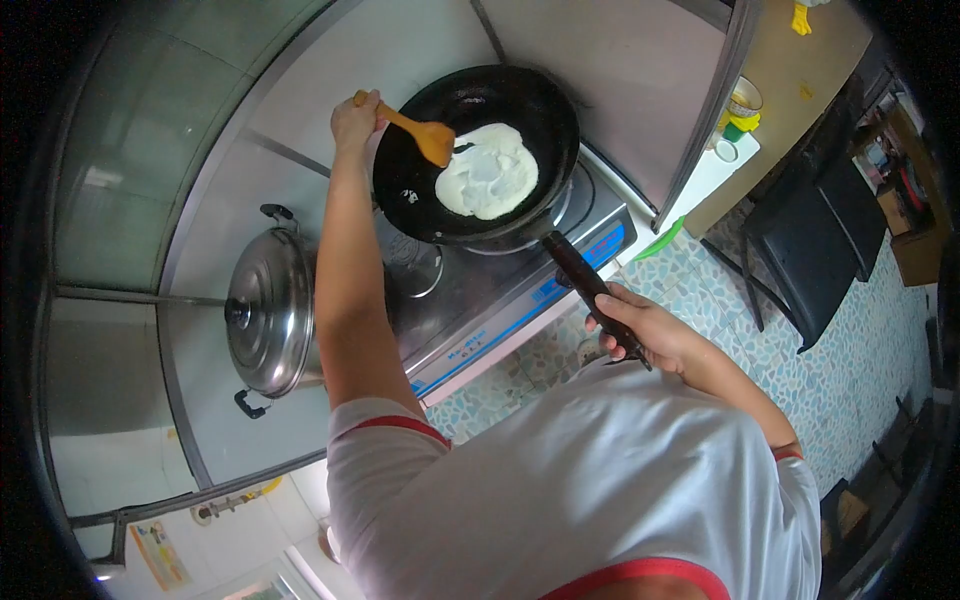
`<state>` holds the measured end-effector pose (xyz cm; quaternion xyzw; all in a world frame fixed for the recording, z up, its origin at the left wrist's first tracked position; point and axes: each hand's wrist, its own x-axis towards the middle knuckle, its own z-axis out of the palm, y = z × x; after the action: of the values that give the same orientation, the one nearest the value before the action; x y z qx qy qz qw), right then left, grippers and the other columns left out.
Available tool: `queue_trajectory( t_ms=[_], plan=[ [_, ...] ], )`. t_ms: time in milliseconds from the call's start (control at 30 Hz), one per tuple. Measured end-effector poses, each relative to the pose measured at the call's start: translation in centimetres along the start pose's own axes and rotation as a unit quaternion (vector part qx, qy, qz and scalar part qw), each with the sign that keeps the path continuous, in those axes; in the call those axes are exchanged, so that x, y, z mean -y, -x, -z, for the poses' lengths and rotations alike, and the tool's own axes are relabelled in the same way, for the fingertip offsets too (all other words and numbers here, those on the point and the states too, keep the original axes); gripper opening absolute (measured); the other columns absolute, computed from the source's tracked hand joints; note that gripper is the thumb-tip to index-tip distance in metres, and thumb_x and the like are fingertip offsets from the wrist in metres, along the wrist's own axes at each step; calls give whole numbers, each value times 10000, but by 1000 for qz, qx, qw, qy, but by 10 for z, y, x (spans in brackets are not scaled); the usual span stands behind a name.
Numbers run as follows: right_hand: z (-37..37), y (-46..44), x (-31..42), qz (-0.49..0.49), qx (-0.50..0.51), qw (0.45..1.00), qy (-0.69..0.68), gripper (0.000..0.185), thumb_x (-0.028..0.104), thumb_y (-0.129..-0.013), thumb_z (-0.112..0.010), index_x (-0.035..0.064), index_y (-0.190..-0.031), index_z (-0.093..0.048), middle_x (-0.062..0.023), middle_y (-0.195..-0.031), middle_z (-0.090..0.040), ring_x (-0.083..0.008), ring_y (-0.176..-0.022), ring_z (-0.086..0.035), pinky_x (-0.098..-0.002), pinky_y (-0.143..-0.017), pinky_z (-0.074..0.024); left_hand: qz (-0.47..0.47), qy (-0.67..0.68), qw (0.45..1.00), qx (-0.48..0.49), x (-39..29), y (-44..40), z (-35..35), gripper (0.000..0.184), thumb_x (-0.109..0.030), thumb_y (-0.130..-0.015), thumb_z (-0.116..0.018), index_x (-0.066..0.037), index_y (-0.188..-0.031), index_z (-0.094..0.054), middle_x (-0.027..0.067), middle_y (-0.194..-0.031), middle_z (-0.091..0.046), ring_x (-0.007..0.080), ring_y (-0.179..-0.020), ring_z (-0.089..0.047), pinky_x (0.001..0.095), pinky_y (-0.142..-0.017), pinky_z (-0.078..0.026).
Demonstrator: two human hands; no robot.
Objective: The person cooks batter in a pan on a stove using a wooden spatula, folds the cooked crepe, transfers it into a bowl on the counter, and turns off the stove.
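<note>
My left hand (355, 122) is closed around the handle of an orange spatula (432, 142) over the black wok (410, 170). The spatula's blade is at the edge of a flat, white, irregular layer of food (495, 175), which lies off-centre in the wok. Whether the blade touches the food is hard to tell. On the other side, my right hand (645, 325) grips the wok's long dark handle (580, 270), fingers wrapped round it. The wok sits tilted over the stove (470, 340).
A lidded steel pot (270, 312) stands left of my left arm. Metal-edged panels (650, 80) surround the stove. Beyond the panel on the right are a bowl (745, 97), a green and yellow item (742, 124) and a black chair (805, 250) on the patterned floor.
</note>
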<state>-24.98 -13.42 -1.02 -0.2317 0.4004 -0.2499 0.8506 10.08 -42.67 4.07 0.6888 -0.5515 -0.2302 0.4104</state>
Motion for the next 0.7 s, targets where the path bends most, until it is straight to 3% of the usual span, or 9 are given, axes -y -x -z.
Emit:
queue_trajectory(
  t_ms=[167, 233, 333, 467, 600, 700],
  plan=[
    [-1, 1, 0, 3, 2, 1000, -5, 348, 252, -907, -452, 84, -1201, -370, -40, -836, -534, -87, -566, -480, -200, -453, -413, 38, 156, 987, 20, -10, 23, -44, 255, -204, -816, -592, 43, -875, -582, 110, -767, -595, 167, -507, -566, 246, -492, -515],
    [1, 0, -1, 6, 9, 1000, -14, 354, 249, -907, -454, 83, -1207, -367, -42, -833, -534, -87, -564, -481, -198, -449, -416, 58, 152, 986, 43, 6, 20, -44, 232, -189, -821, -579, 38, -868, -584, 104, -745, -597, 165, -512, -573, 246, -508, -522],
    [0, -1, -1, 6, 3, 1000, -10, 357, 241, -906, -457, 80, -1210, -362, -44, -825, -534, -88, -560, -481, -196, -442, -416, 45, 139, 988, -51, 29, 14, -18, 194, -158, -822, -559, 33, -833, -591, 108, -726, -602, 166, -517, -579, 249, -502, -514],
    [0, -1, -1, 9, 7, 999, -30, 338, 229, -903, -464, 70, -1186, -368, -46, -815, -531, -90, -560, -478, -196, -440, -412, -79, -175, 981, -38, 2, 27, 16, 212, -162, -855, -514, 24, -861, -614, 86, -695, -602, 127, -564, -567, 247, -476, -460],
    [-2, 1, -1, 6, -3, 999, -40, 319, 217, -899, -472, 60, -1161, -380, -46, -812, -530, -91, -568, -474, -196, -441, -405, 17, 178, 984, -26, -2, 39, -17, 199, -137, -858, -499, 30, -898, -600, 101, -794, -603, 153, -595, -575, 248, -517, -506],
    [-2, 2, -1, 11, -4, 999, -38, 301, 213, -896, -481, 57, -1138, -393, -48, -815, -531, -92, -575, -470, -197, -442, -398, 60, 168, 984, -23, 15, 46, -26, 193, -120, -851, -505, 41, -915, -590, 111, -836, -596, 160, -600, -574, 253, -520, -522]
  ],
)
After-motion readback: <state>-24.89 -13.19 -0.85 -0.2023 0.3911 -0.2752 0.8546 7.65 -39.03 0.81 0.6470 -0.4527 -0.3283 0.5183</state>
